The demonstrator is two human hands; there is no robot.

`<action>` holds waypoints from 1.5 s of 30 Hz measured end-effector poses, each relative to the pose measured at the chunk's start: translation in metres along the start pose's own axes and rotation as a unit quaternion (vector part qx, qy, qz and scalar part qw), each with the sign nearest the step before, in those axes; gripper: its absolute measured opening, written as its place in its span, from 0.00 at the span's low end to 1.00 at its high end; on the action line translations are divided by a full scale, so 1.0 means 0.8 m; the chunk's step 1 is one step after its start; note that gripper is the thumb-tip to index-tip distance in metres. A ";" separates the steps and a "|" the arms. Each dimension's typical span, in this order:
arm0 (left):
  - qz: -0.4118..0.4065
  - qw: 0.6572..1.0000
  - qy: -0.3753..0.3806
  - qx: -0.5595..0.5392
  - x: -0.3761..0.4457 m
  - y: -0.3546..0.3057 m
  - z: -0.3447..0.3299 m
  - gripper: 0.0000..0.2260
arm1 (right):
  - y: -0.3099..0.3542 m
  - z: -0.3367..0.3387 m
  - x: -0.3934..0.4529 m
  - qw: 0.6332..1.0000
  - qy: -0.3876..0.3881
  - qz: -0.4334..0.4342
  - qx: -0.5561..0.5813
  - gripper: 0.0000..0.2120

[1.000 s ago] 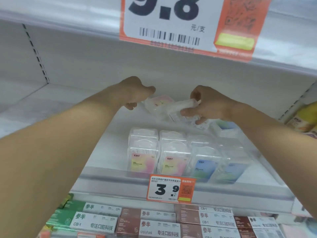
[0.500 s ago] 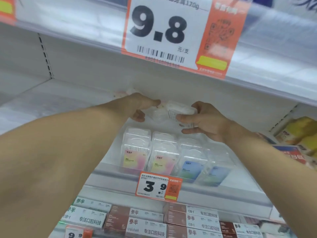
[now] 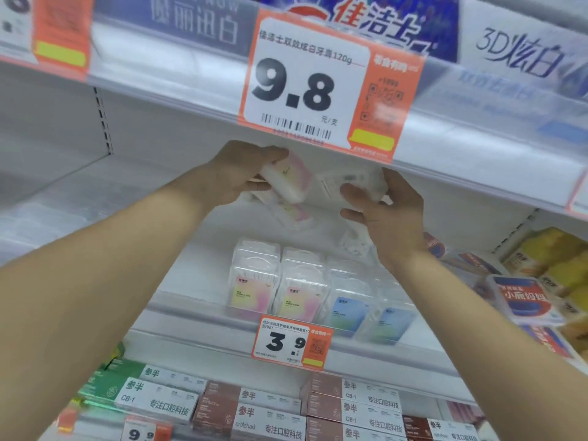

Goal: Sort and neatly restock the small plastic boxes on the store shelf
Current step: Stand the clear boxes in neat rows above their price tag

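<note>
Deep in the white shelf bay, my left hand (image 3: 237, 173) grips a small clear plastic box with a pink and yellow label (image 3: 291, 181), tilted above the shelf. My right hand (image 3: 385, 211) holds a second clear box with a white back (image 3: 346, 183) beside it. Another pink-labelled box (image 3: 292, 214) lies just under the left one, blurred. At the front edge of the shelf (image 3: 203, 316) stands a neat row of boxes: two pink-yellow ones (image 3: 273, 291) on the left and two blue ones (image 3: 366, 310) on the right.
A large 9.8 price tag (image 3: 311, 93) hangs from the upper shelf just above my hands. A 3.9 tag (image 3: 289, 342) sits on the shelf rail. Toothpaste cartons (image 3: 270, 415) fill the shelf below. Red-blue packs (image 3: 521, 300) and yellow packs (image 3: 553, 259) crowd the right side.
Both hands have lifted off the back of the shelf, each with a box, and the pink-labelled box in my left hand has come into view. The camera has tilted upward.
</note>
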State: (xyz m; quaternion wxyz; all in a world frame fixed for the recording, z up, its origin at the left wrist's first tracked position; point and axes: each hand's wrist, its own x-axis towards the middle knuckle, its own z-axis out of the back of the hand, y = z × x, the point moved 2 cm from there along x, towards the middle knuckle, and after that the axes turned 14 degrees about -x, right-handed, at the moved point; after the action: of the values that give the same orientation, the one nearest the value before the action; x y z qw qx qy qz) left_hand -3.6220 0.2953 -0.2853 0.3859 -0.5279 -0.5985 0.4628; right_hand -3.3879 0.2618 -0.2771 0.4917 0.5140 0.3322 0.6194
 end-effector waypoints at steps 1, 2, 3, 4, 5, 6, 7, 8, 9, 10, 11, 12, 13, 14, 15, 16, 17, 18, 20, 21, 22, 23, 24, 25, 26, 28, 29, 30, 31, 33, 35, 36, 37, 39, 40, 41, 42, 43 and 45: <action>-0.005 0.999 0.033 -0.004 -0.011 -0.006 0.001 0.18 | 0.004 -0.004 -0.007 1.000 -0.010 0.013 0.018 0.11; -0.008 0.998 0.059 -0.007 -0.024 -0.011 0.001 0.17 | 0.008 -0.008 -0.014 0.999 -0.020 0.026 0.016 0.14; -0.010 0.997 0.077 -0.006 -0.036 -0.015 0.000 0.14 | 0.012 -0.013 -0.023 0.999 -0.024 0.042 0.008 0.17; -0.012 0.996 0.088 0.003 -0.047 -0.018 0.000 0.12 | 0.014 -0.016 -0.030 0.998 -0.021 0.065 -0.002 0.19; -0.015 0.995 0.093 0.010 -0.056 -0.019 0.001 0.11 | 0.018 -0.020 -0.039 0.996 -0.012 0.085 -0.006 0.22; -0.020 0.995 0.094 0.016 -0.064 -0.019 0.002 0.12 | 0.021 -0.024 -0.047 0.995 -0.002 0.101 -0.016 0.24; -0.022 0.996 0.089 0.013 -0.071 -0.018 0.004 0.13 | 0.023 -0.026 -0.056 0.994 0.010 0.108 -0.019 0.26; -0.023 0.996 0.081 0.006 -0.077 -0.017 0.006 0.13 | 0.024 -0.029 -0.063 0.993 0.023 0.112 -0.026 0.26; -0.024 0.997 0.071 -0.001 -0.082 -0.016 0.008 0.14 | 0.025 -0.031 -0.070 0.993 0.038 0.112 -0.029 0.27; -0.025 0.998 0.060 -0.002 -0.086 -0.016 0.010 0.14 | 0.025 -0.032 -0.076 0.992 0.048 0.110 -0.030 0.28; -0.027 0.998 0.052 -0.002 -0.091 -0.016 0.011 0.15 | 0.025 -0.034 -0.081 0.993 0.056 0.103 -0.023 0.28; -0.028 0.999 0.045 -0.004 -0.095 -0.016 0.013 0.15 | 0.024 -0.034 -0.084 0.993 0.060 0.100 -0.012 0.28; -0.026 0.999 0.041 -0.012 -0.099 -0.016 0.013 0.16 | 0.026 -0.035 -0.087 0.993 0.063 0.099 -0.002 0.28; -0.024 0.999 0.039 -0.023 -0.103 -0.016 0.014 0.17 | 0.025 -0.035 -0.088 0.993 0.068 0.101 0.005 0.28; -0.025 0.998 0.036 -0.036 -0.107 -0.015 0.014 0.18 | 0.026 -0.034 -0.089 0.992 0.075 0.104 0.007 0.28; -0.030 0.998 0.032 -0.048 -0.110 -0.014 0.014 0.20 | 0.025 -0.034 -0.089 0.991 0.083 0.105 0.007 0.27; -0.037 0.997 0.023 -0.060 -0.113 -0.013 0.015 0.20 | 0.025 -0.033 -0.090 0.990 0.092 0.101 0.012 0.25; -0.045 0.997 0.014 -0.069 -0.115 -0.011 0.017 0.21 | 0.024 -0.032 -0.091 0.990 0.102 0.090 0.021 0.22; -0.059 0.996 0.005 -0.072 -0.118 -0.008 0.018 0.21 | 0.022 -0.030 -0.091 0.992 0.099 0.073 0.025 0.13; -0.066 0.996 0.006 -0.066 -0.118 -0.007 0.017 0.21 | 0.024 -0.029 -0.091 0.994 0.083 0.075 0.006 0.12; -0.076 0.996 0.009 -0.055 -0.119 -0.007 0.015 0.21 | 0.023 -0.028 -0.089 0.994 0.074 0.078 -0.016 0.16; -0.087 0.995 0.008 -0.040 -0.119 -0.007 0.012 0.21 | 0.022 -0.028 -0.087 0.994 0.077 0.073 -0.025 0.23; -0.099 0.995 0.003 -0.020 -0.120 -0.007 0.008 0.22 | 0.021 -0.027 -0.084 0.995 0.086 0.057 -0.017 0.29; -0.111 0.994 -0.007 0.004 -0.119 -0.007 0.003 0.24 | 0.021 -0.026 -0.082 0.995 0.091 0.032 0.009 0.34; -0.125 0.992 -0.017 0.029 -0.118 -0.008 -0.001 0.25 | 0.021 -0.022 -0.078 0.995 0.085 0.010 0.041 0.36; -0.163 0.984 -0.032 0.064 -0.116 -0.011 -0.011 0.21 | 0.022 -0.010 -0.070 0.994 0.041 -0.006 0.103 0.32; -0.184 0.980 -0.038 0.071 -0.115 -0.013 -0.015 0.19 | 0.023 -0.002 -0.067 0.994 0.009 -0.002 0.113 0.29; -0.209 0.974 -0.042 0.080 -0.114 -0.014 -0.018 0.17 | 0.022 0.007 -0.063 0.995 -0.034 0.013 0.097 0.26; -0.231 0.967 -0.043 0.099 -0.112 -0.016 -0.022 0.16 | 0.021 0.016 -0.060 0.994 -0.081 0.033 0.060 0.24; -0.254 0.953 -0.029 0.164 -0.109 -0.018 -0.032 0.14 | 0.012 0.035 -0.053 0.986 -0.153 0.069 -0.020 0.23; -0.258 0.939 -0.019 0.226 -0.105 -0.014 -0.044 0.14 | -0.003 0.050 -0.047 0.978 -0.170 0.084 -0.084 0.23; -0.259 0.932 -0.018 0.253 -0.101 -0.010 -0.048 0.16 | -0.011 0.057 -0.044 0.974 -0.167 0.081 -0.128 0.23; -0.259 0.924 -0.013 0.279 -0.098 -0.006 -0.052 0.18 | -0.018 0.062 -0.041 0.970 -0.157 0.072 -0.172 0.22; -0.241 0.906 0.012 0.347 -0.091 0.002 -0.058 0.20 | -0.029 0.070 -0.033 0.966 -0.107 0.043 -0.233 0.21; -0.222 0.898 0.030 0.378 -0.088 0.006 -0.059 0.21 | -0.031 0.071 -0.029 0.966 -0.064 0.030 -0.250 0.21; -0.201 0.893 0.049 0.398 -0.086 0.010 -0.058 0.21 | -0.031 0.070 -0.026 0.967 -0.014 0.024 -0.255 0.20; -0.183 0.891 0.066 0.410 -0.084 0.012 -0.057 0.20 | -0.030 0.069 -0.022 0.966 0.031 0.024 -0.257 0.20; -0.169 0.890 0.079 0.417 -0.082 0.015 -0.056 0.20 | -0.030 0.066 -0.020 0.963 0.066 0.023 -0.261 0.19; -0.143 0.890 0.104 0.420 -0.078 0.021 -0.051 0.17 | -0.032 0.064 -0.015 0.954 0.109 0.016 -0.280 0.17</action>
State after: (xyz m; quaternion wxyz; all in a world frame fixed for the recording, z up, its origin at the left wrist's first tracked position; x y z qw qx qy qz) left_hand -3.5692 0.2398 -0.2887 0.6933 -0.2706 -0.3736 0.5536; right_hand -3.3320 0.2533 -0.2917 0.5666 0.2900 0.1889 0.7478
